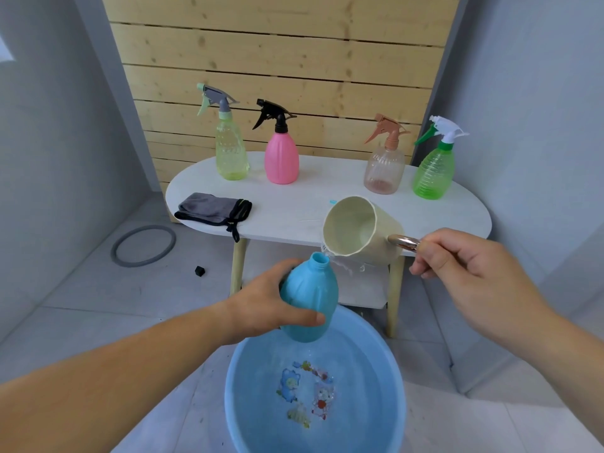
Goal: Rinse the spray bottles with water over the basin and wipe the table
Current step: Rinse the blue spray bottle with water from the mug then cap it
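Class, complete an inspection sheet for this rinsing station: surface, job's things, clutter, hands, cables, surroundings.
Surface: white oval table, wooden legs.
Job's things: capless blue bottle held above the basin; tipped cup spilling water at its mouth; yellow bottle, pink bottle, peach bottle, green bottle upright on the table; grey cloth at its left front edge.
Clutter: grey ring and small black block on the floor.
Hands: left hand grips the blue bottle; right hand holds the cup's handle.
Cables: nothing seen.
Surroundings: wooden slat panel behind; grey walls.
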Demonstrator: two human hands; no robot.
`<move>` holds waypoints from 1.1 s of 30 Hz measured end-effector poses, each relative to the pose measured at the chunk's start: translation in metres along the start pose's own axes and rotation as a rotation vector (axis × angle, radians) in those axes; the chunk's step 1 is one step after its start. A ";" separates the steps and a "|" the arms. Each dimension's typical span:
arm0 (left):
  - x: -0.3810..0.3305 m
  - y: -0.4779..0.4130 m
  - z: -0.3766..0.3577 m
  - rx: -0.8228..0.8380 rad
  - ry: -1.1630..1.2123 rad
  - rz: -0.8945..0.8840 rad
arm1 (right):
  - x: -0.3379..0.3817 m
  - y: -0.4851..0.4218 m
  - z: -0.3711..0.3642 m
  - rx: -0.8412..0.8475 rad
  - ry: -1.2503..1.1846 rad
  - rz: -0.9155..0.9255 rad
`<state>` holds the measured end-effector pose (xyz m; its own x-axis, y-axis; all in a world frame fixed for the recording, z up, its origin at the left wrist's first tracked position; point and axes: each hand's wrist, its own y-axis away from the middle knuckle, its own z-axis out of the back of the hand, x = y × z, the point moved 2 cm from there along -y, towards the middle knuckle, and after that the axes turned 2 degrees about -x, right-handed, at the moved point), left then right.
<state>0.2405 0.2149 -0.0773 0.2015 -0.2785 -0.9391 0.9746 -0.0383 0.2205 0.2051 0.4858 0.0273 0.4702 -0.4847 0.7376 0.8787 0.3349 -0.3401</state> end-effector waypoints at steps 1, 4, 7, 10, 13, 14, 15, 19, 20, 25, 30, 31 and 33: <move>0.000 0.000 0.000 0.001 0.001 0.000 | 0.000 0.000 0.000 0.001 0.006 0.002; 0.001 0.000 -0.001 0.008 0.001 -0.004 | 0.000 0.001 -0.002 0.006 0.016 0.005; 0.002 0.000 -0.001 0.010 0.001 -0.005 | 0.000 0.001 -0.002 0.011 0.013 0.006; 0.003 -0.001 -0.001 0.015 -0.005 -0.003 | -0.001 0.001 -0.002 0.013 0.004 0.020; 0.004 -0.001 -0.001 0.022 -0.004 -0.004 | -0.001 0.000 -0.002 0.008 0.009 0.047; 0.004 -0.001 0.000 0.022 -0.006 -0.005 | -0.001 0.000 -0.002 0.004 0.007 0.055; 0.005 -0.001 0.000 0.022 -0.007 -0.005 | -0.001 0.000 -0.002 0.002 0.003 0.064; 0.005 -0.001 -0.001 0.028 -0.012 -0.005 | -0.003 0.000 -0.001 -0.011 0.010 0.094; 0.006 -0.001 -0.001 0.028 -0.012 -0.005 | -0.003 0.000 -0.001 -0.013 0.012 0.100; 0.006 -0.002 -0.002 0.023 -0.013 0.000 | -0.005 -0.001 0.001 -0.024 0.018 0.119; 0.006 -0.003 -0.003 0.028 -0.025 0.005 | -0.004 -0.001 0.002 -0.042 0.048 0.151; 0.006 -0.003 -0.003 0.028 -0.024 0.006 | -0.003 -0.001 0.002 -0.046 0.059 0.158; 0.006 -0.003 -0.003 0.027 -0.020 0.007 | -0.002 -0.002 0.002 -0.051 0.074 0.169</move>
<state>0.2392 0.2163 -0.0846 0.2065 -0.2977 -0.9320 0.9701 -0.0617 0.2347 0.2025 0.4880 0.0281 0.6143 -0.4842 0.6231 0.7891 0.3763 -0.4855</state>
